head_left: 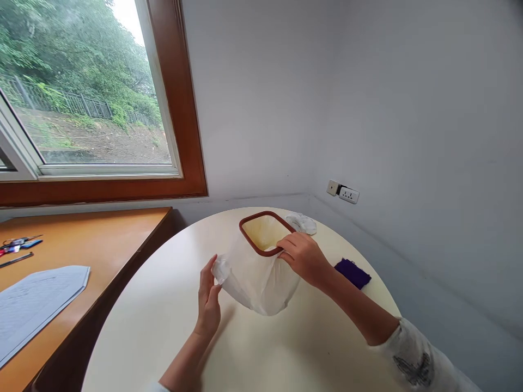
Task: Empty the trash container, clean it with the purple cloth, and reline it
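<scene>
A small wastebasket with a brown rim (250, 237) and a yellowish inside is on the round table, its mouth tilted toward me. A thin translucent white plastic bag (259, 288) hangs around its outside, loose and wrinkled, hiding most of the basket's walls. My left hand (209, 302) pinches a bunched edge of the bag, out to the left of the basket. At the near right of the mouth, my right hand (305, 256) grips the rim, fingertips over it and thumb below, against the bag. Whether bag film lies under those fingers I cannot tell.
The cream round table (159, 321) stands near the wall. A crumpled clear plastic piece (302, 223) lies behind the basket, and a purple cloth (353, 273) to the right. On the left, a wooden desk (122, 234) holds papers (36, 305), a pen (16, 260) and keys (18, 244).
</scene>
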`<state>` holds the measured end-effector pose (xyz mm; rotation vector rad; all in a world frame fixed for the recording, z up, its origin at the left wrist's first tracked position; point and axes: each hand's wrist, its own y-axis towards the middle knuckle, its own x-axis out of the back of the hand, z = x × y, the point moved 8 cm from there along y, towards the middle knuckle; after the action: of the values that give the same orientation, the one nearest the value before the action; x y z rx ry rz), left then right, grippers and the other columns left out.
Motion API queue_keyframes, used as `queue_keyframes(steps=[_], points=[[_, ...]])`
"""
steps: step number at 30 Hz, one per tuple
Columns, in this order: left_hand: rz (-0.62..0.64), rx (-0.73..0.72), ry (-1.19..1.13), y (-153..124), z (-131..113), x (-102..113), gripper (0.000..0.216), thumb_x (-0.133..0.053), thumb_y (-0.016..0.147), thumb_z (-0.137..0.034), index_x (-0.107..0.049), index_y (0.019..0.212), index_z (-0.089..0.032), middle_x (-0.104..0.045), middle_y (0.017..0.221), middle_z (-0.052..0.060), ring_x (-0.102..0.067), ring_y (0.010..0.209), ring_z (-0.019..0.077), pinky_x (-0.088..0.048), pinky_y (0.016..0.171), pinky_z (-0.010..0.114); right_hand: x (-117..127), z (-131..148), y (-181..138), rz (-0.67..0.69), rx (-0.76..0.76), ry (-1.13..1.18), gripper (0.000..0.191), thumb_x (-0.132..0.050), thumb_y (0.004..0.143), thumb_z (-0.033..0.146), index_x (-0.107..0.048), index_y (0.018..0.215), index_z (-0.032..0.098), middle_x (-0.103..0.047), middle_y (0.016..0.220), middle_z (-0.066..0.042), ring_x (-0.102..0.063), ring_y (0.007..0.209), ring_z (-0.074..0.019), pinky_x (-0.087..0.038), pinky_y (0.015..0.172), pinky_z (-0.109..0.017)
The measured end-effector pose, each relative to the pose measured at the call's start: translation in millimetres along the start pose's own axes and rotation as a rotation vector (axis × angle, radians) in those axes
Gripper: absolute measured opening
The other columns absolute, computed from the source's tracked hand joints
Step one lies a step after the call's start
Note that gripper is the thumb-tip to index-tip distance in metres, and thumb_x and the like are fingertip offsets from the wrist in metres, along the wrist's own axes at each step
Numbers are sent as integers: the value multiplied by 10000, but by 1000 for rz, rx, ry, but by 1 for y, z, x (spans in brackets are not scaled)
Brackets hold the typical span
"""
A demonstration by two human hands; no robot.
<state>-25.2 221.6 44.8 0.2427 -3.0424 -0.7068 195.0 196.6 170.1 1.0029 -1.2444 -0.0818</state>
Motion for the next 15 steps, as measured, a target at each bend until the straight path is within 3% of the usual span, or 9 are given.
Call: queue_keyframes(steps=[4,7,9,13,15], points=[[-20,-87,98,-1,-6,4,421,-407,823,-395,-548,1198,-266,-397,1299,51,-327,1271,271,-269,1077,420,-8,4,-2,9,7,11,95,-575,796,126,-588,859,196,-653,796,-31,-580,782,-185,-425,746,-340],[-8,-109,212,-2,-14,1,396,-398,853,-433,-544,1188,-280,-363,1320,48,-295,1290,274,-273,1072,434,-13,7,-2,12,-3,23,103,-564,795,116,-589,852,198,-652,792,-31,-580,776,-183,-423,732,-333],[29,-118,255,-4,-18,-5,446,-438,851,-441,-459,1266,-279,-329,1365,58,-261,1316,276,-273,1072,442,-16,11,-1,6,-4,40,107,-561,797,116,-589,861,197,-655,803,-32,-581,783,-185,-426,744,-337],[106,-86,247,-6,-15,-17,815,-609,754,-437,-158,1414,-276,-197,1472,87,-166,1367,287,-238,1090,474,-23,21,2,-1,-8,88,115,-568,798,119,-580,885,193,-656,826,-35,-584,802,-188,-437,781,-352],[124,-45,202,-7,-10,-21,939,-673,704,-414,-87,1427,-291,-141,1499,89,-137,1378,291,-228,1097,474,-27,26,3,0,-2,123,129,-560,798,109,-575,893,195,-653,835,-34,-584,814,-188,-447,780,-351]])
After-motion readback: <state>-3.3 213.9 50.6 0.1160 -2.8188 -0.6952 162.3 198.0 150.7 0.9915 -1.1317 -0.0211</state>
